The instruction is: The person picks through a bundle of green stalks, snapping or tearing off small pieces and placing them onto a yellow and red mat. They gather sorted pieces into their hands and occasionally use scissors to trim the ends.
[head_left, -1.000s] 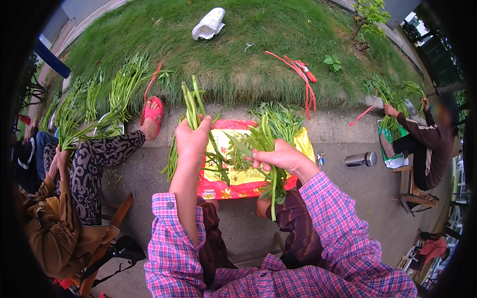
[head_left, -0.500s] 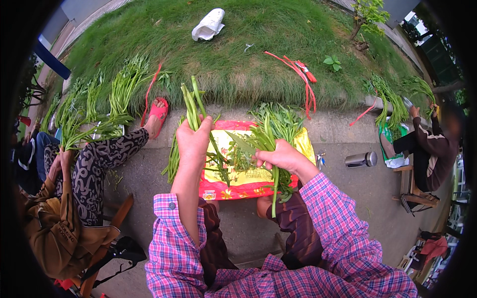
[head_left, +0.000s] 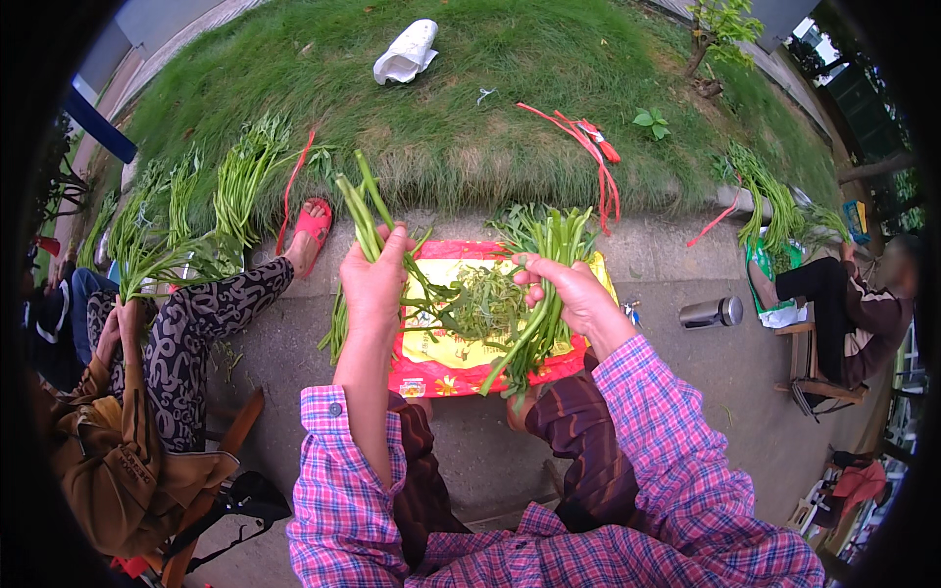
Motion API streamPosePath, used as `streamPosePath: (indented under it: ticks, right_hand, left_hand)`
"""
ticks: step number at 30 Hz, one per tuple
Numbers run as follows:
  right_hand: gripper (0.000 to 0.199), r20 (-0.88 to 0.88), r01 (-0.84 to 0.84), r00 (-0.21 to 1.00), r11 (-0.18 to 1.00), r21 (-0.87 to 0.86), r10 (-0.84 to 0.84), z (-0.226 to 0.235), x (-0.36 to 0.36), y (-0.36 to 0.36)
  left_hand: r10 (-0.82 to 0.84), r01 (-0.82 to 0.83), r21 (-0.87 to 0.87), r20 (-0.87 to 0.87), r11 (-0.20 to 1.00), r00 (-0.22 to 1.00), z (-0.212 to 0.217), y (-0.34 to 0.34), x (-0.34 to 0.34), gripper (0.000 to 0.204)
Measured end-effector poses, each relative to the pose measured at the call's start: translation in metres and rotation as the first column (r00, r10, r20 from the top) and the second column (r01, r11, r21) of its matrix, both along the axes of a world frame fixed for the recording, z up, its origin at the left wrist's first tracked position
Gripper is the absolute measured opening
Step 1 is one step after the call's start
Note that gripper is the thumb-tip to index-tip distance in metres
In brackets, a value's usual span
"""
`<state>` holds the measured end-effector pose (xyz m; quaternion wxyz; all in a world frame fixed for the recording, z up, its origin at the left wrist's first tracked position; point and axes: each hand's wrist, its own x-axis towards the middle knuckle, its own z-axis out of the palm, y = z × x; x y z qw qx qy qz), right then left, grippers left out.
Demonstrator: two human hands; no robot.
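My left hand [head_left: 374,284] grips a few thick green stalks [head_left: 359,206] that stick upward toward the grass. My right hand [head_left: 571,292] holds a bunch of long green stems [head_left: 542,294], leafy tops up and cut ends pointing down-left. Beneath both hands lies a red and yellow sack [head_left: 461,358] spread on the pavement, with a heap of loose leafy trimmings [head_left: 487,302] on it. More green stems [head_left: 336,323] lie at the sack's left edge. My sleeves are pink and blue plaid.
A person in patterned trousers [head_left: 186,328] and a red sandal [head_left: 312,227] sits at my left, holding greens [head_left: 157,257]. Bundles of greens [head_left: 235,181] lie on the grass. Red ties [head_left: 588,147], a white cloth [head_left: 404,54], a steel flask [head_left: 711,313] and another seated person [head_left: 848,304] are around.
My right hand's bunch has risen slightly and straightened. The person on the left has shifted their foot and greens a little. The person on the right has lowered their bundle.
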<state>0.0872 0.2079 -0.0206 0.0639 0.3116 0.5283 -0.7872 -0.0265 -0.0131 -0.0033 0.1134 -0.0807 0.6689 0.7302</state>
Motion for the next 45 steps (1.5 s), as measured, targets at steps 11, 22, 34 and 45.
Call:
streamPosePath:
  ticks: [11,22,34,45]
  right_hand:
    - [0.027,-0.015,-0.108,0.993,0.939,0.325,0.119,0.007,0.002,-0.007]
    - [0.024,-0.106,0.008,0.994,0.954,0.298,0.025,0.003,-0.002,-0.008]
    - [0.03,-0.077,0.003,0.997,0.965,0.262,0.018,0.013,-0.002,-0.01]
    - [0.023,-0.07,0.024,0.998,0.911,0.412,0.006,-0.003,-0.002,-0.007]
  left_hand:
    - [-0.382,0.385,-0.027,0.078,0.922,0.921,-0.001,0.015,0.019,0.03]
    - [-0.519,0.524,-0.029,0.092,0.851,0.85,-0.003,0.022,0.028,0.023]
    - [-0.544,0.552,-0.004,0.161,0.834,0.823,-0.004,0.022,0.026,0.02]
    - [-0.552,0.56,-0.018,0.148,0.828,0.821,0.0,0.023,0.027,0.017]
